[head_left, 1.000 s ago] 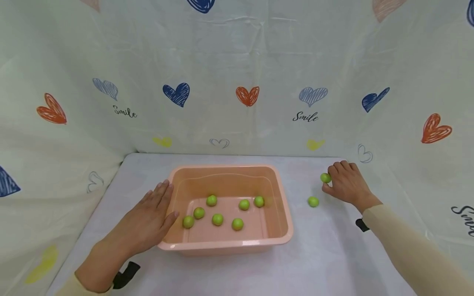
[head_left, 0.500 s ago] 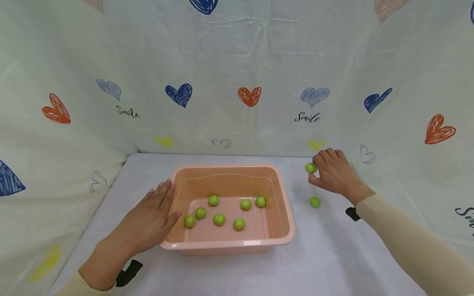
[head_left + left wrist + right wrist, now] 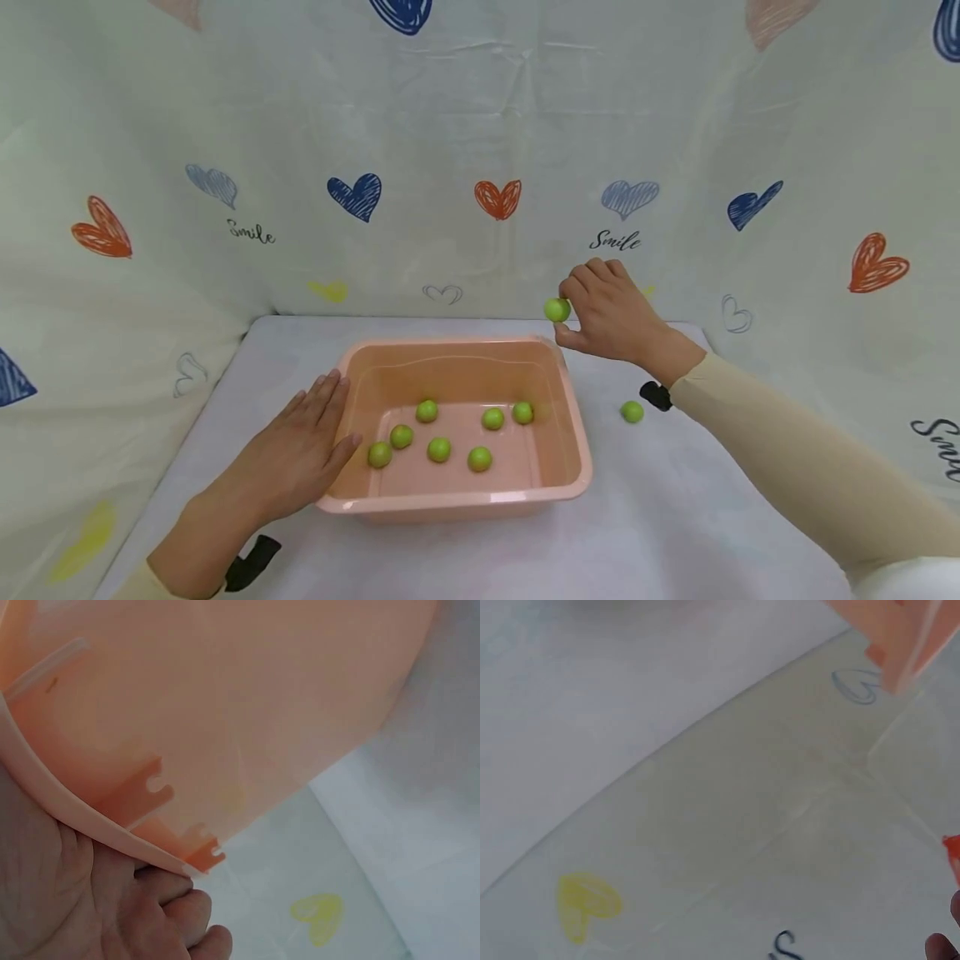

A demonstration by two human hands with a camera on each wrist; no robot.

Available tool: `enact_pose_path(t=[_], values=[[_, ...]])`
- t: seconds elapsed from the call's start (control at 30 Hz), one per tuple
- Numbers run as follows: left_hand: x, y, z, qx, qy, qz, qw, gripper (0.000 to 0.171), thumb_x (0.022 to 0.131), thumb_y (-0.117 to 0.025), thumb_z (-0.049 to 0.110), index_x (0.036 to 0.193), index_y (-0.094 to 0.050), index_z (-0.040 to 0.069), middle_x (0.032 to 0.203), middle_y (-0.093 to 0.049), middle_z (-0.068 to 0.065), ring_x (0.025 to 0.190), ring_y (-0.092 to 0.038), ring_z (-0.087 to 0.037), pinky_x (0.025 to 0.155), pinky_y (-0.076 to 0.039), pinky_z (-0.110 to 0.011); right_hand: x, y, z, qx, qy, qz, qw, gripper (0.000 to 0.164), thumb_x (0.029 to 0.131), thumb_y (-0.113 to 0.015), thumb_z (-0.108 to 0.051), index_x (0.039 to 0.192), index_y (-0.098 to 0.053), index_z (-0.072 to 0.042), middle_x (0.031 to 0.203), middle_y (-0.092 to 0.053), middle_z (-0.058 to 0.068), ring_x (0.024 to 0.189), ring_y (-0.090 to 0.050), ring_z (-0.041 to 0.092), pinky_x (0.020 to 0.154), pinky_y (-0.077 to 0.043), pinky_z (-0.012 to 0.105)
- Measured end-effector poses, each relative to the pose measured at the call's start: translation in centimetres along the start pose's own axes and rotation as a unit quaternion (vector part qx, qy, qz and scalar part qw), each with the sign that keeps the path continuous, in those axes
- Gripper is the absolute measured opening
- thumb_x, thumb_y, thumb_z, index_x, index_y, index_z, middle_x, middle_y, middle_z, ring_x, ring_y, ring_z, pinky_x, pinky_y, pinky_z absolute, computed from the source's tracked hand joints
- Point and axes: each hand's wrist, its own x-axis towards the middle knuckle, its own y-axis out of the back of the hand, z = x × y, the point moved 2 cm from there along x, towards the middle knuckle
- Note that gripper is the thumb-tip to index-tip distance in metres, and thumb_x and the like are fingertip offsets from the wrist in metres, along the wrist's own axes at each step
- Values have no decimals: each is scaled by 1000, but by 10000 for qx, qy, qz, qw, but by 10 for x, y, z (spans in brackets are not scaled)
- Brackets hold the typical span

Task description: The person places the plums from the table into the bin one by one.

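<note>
A pink plastic basin (image 3: pixel 457 497) stands on the table with several small round green fruits (image 3: pixel 439 450) spread over its floor. My left hand (image 3: pixel 292 454) lies with straight fingers along the basin's left rim; in the left wrist view its palm and fingers (image 3: pixel 187 915) meet the rim from outside. Between thumb and fingers my right hand (image 3: pixel 611 312) pinches one green fruit (image 3: pixel 557 310), raised near the basin's back right corner. In the right wrist view only fingertips (image 3: pixel 941 946) show at the lower right edge, and the held fruit is out of sight.
One more green fruit (image 3: pixel 632 412) lies on the white table (image 3: pixel 622 533) right of the basin, below the right forearm. A pale curtain (image 3: pixel 427 108) printed with hearts and "Smile" rises behind the table and along both sides.
My right hand has carried the pinched green fruit leftward and up, from the table's right side to near the basin's back right corner. The left hand stays on the rim.
</note>
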Motion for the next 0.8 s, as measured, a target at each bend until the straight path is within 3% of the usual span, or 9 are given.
enact_pose_path(t=[0.47,0.63,0.8], values=[[1,-4,-2,9,102,-99,9999,81,108,-56,42,161,-27,-12,169,-25,-32,156,-30,-49,123,-32,-64,73,12,-81,616,790,263,9946,30,89,-66,-39,96,-58,-11,95,-57,4,94,-50,27,86,-41,44],[1,-3,-2,6,60,-56,10000,81,108,-56,42,161,-27,-13,169,-26,-33,155,-30,-49,123,-33,-64,83,5,-108,790,1018,208,9914,30,91,-66,-40,99,-60,-11,95,-57,3,92,-49,25,83,-40,42],[0,-4,-2,-56,43,-48,10000,80,109,-55,42,161,-28,-13,169,-26,-32,156,-30,-49,123,-33,-64,83,-14,-133,507,1316,-114,9899,30,95,-63,-43,100,-61,-14,96,-58,1,91,-49,23,82,-42,39]])
